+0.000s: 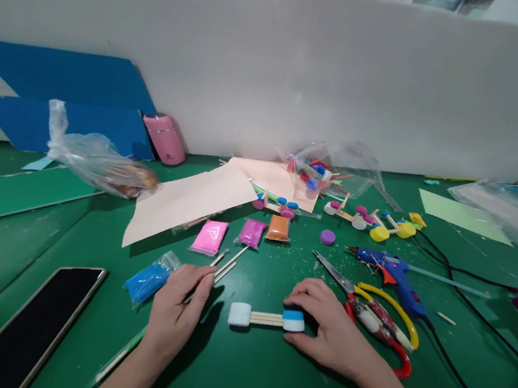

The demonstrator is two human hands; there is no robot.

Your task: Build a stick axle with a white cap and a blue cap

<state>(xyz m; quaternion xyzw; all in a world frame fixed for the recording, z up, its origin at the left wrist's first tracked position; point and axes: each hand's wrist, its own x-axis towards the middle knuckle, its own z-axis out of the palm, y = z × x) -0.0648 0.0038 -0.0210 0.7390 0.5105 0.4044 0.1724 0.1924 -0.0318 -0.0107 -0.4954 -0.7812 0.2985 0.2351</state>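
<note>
Several thin wooden sticks (225, 272) are pinched between the thumb and fingers of my left hand (182, 304), pointing up and to the right. Just right of it on the green table lies a small piece made of parallel wooden sticks (266, 319). A white bottle cap pair (240, 314) forms its left end, and a blue-and-white cap pair (294, 321) its right end. My right hand (320, 327) curls round that right end, thumb at the near side and fingers at the far side. Scissors (368, 302) with yellow and red handles lie beyond my right wrist.
A blue glue gun (394, 270) with a black cord lies right. Small cap-wheeled cars (348, 212), a purple cap (328, 236) and clay packets (251, 233) sit farther back. On the left are a phone (34, 330), blue clay packet (149, 281) and pink flask (165, 138).
</note>
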